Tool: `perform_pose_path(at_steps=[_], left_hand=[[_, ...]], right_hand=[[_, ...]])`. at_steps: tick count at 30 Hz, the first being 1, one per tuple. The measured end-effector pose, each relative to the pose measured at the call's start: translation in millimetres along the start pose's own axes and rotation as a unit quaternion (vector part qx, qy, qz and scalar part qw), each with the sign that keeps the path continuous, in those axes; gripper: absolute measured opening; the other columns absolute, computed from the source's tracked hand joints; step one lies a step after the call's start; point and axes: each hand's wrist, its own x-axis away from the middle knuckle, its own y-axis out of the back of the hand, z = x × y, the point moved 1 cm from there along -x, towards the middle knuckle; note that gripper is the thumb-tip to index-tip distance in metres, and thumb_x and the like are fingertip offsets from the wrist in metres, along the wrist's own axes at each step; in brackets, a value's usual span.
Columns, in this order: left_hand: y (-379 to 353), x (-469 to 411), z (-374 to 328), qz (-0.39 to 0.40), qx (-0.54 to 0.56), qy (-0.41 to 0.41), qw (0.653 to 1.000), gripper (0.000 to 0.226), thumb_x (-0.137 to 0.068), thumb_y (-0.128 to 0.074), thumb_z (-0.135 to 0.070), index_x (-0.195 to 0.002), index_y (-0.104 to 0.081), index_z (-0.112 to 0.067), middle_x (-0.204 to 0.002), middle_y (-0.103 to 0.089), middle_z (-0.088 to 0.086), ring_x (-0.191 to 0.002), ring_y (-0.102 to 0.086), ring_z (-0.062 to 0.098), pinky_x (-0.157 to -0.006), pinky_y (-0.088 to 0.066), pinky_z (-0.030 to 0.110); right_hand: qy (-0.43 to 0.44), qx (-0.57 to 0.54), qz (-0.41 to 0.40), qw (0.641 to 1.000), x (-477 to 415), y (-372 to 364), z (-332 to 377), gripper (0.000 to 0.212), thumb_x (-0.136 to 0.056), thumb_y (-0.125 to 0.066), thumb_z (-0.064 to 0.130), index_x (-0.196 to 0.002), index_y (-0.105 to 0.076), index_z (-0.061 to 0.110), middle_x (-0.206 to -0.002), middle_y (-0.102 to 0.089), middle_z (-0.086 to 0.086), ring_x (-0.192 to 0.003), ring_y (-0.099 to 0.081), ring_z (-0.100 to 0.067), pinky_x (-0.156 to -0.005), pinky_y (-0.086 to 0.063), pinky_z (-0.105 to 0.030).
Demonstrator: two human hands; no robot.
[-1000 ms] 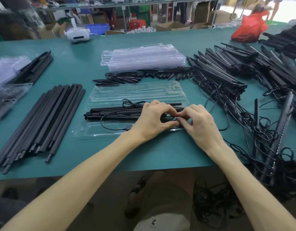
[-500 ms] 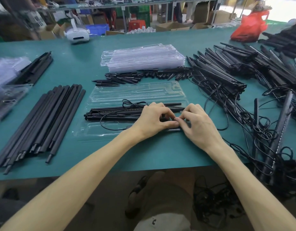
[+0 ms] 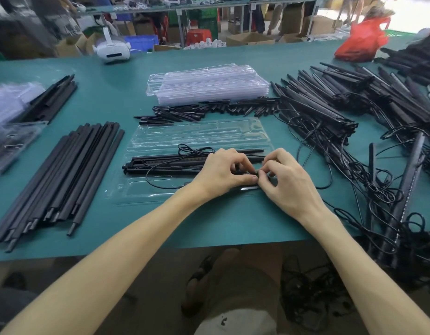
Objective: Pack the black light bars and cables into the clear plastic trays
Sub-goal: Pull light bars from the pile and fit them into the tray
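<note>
On teal matting [image 3: 117, 93], left hand [image 3: 221, 174] and right hand [image 3: 290, 183] pinch thin black cable [image 3: 255, 172] over glossy clear tray [image 3: 139, 198].

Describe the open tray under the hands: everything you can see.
The tray is clear, thin moulded plastic with long channels, lying flat and open on the green table. Black light bars lie lengthwise across its middle, a cable looping over them and the near half. The left hand and right hand rest over its right end, pinching the cable.
</note>
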Motion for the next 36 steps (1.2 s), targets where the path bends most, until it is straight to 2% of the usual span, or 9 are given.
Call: perform_pose_path(at_steps=[6,11,15,19,22,27,31,34,36], left_hand=[[9,-4,0,0.069,0.041,0.025,0.996,0.012,-0.091,-0.074,-0.025,-0.100,-0.079,-0.018,-0.090,-0.059,-0.010,-0.076,-0.051,0.011,-0.085,-0.045,0.034],[19,-4,8,0.084,0.148,0.050,0.984,0.023,-0.099,-0.058,-0.005,-0.109,-0.076,-0.015,-0.110,-0.074,0.003,-0.103,-0.066,0.020,-0.096,-0.048,0.029],[18,-4,11,0.087,0.175,0.043,0.980,0.019,-0.096,-0.065,-0.010,-0.108,-0.076,-0.019,-0.101,-0.075,0.006,-0.080,-0.052,0.016,-0.079,-0.044,0.027],[20,-4,12,0.113,0.175,0.040,0.977,0.025,-0.090,-0.068,-0.001,-0.109,-0.074,-0.016,-0.090,-0.071,-0.002,-0.075,-0.051,0.007,-0.072,-0.042,0.019],[18,-3,9,0.125,0.117,0.016,0.985,0.028,-0.087,-0.068,0.005,-0.110,-0.074,-0.010,-0.098,-0.066,-0.006,-0.080,-0.053,0.002,-0.076,-0.042,0.012],[16,0,4,0.098,0.087,0.007,0.991,0.022,-0.091,-0.068,-0.003,-0.110,-0.074,-0.011,-0.105,-0.067,0.006,-0.083,-0.056,0.017,-0.078,-0.046,0.020],[14,-1,2,0.071,0.084,0.013,0.994,0.014,-0.096,-0.069,-0.021,-0.102,-0.077,-0.014,-0.095,-0.066,0.003,-0.073,-0.053,0.009,-0.068,-0.039,0.014],[10,-1,2,0.063,0.082,0.018,0.994,0.010,-0.089,-0.077,-0.021,-0.097,-0.077,-0.016,-0.097,-0.067,0.009,-0.081,-0.060,0.024,-0.075,-0.049,0.029],[8,0,2,0.058,0.078,0.020,0.995,0.009,-0.087,-0.079,-0.020,-0.095,-0.076,-0.017,-0.095,-0.067,0.007,-0.082,-0.060,0.026,-0.075,-0.050,0.030]], right_hand=[[-0.012,-0.006,0.023,1.000,-2,-1,-3,0.024,-0.095,-0.064,0.020,-0.077,-0.064,0.004,-0.097,-0.058,-0.001,-0.094,-0.053,-0.021,-0.080,-0.048,-0.041],[-0.020,-0.018,0.031,0.999,-2,-1,-3,0.024,-0.096,-0.064,0.020,-0.077,-0.063,0.005,-0.096,-0.058,-0.001,-0.094,-0.052,-0.020,-0.082,-0.047,-0.040],[-0.018,-0.019,0.028,0.999,-2,0,-3,0.023,-0.095,-0.064,0.018,-0.077,-0.063,0.004,-0.096,-0.058,-0.002,-0.093,-0.052,-0.021,-0.081,-0.047,-0.040],[-0.014,-0.014,0.024,1.000,-2,0,-2,0.023,-0.095,-0.064,0.018,-0.077,-0.063,0.004,-0.094,-0.058,-0.001,-0.092,-0.052,-0.021,-0.079,-0.047,-0.040],[-0.009,-0.007,0.023,1.000,-2,-1,-1,0.022,-0.095,-0.064,0.018,-0.078,-0.063,0.004,-0.094,-0.058,-0.002,-0.092,-0.052,-0.020,-0.079,-0.048,-0.040],[-0.003,-0.015,0.020,1.000,-2,0,-1,0.021,-0.095,-0.066,0.018,-0.079,-0.065,0.005,-0.094,-0.058,-0.001,-0.091,-0.052,-0.020,-0.079,-0.048,-0.040],[-0.006,-0.030,0.016,0.999,-2,0,-2,0.019,-0.093,-0.068,0.018,-0.079,-0.066,0.005,-0.094,-0.059,0.000,-0.090,-0.053,-0.021,-0.079,-0.048,-0.041],[-0.001,-0.027,0.014,1.000,-2,-1,-3,0.020,-0.093,-0.069,0.019,-0.079,-0.066,0.005,-0.094,-0.059,0.000,-0.091,-0.053,-0.021,-0.079,-0.048,-0.042],[0.001,-0.024,0.012,1.000,-2,-2,-4,0.019,-0.093,-0.069,0.019,-0.080,-0.066,0.005,-0.094,-0.059,0.000,-0.091,-0.053,-0.020,-0.079,-0.048,-0.041]])
